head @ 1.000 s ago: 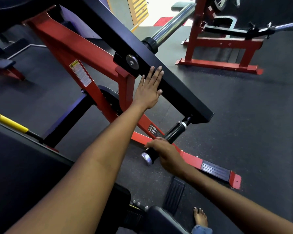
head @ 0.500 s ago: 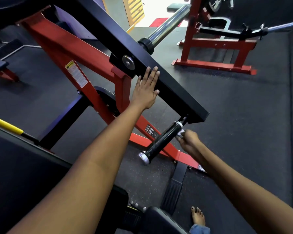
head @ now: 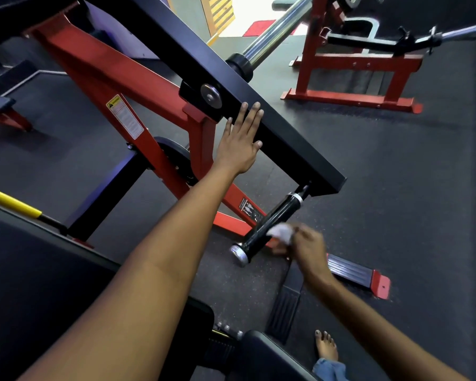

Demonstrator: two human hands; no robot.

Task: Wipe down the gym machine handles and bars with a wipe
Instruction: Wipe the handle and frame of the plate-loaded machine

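A black handle (head: 270,224) with a chrome end cap sticks out from the lower end of the machine's black lever arm (head: 286,138). My right hand (head: 305,246), blurred by motion, holds a white wipe (head: 280,232) against the handle's lower half. My left hand (head: 241,141) rests flat with straight fingers on the side of the black lever arm, just below its round chrome pivot cap (head: 210,96).
The machine's red frame (head: 127,78) runs diagonally behind my left arm. A chrome weight sleeve (head: 275,31) juts up from the lever arm. A black seat pad (head: 39,284) fills the lower left beside a yellow lever (head: 11,203). A second red machine (head: 352,75) stands at the back right. My bare foot (head: 326,346) is on the rubber floor.
My right hand slid up the handle to its top near the lever arm, then back down toward the chrome end, and the wipe now shows. My left hand stays flat on the arm.
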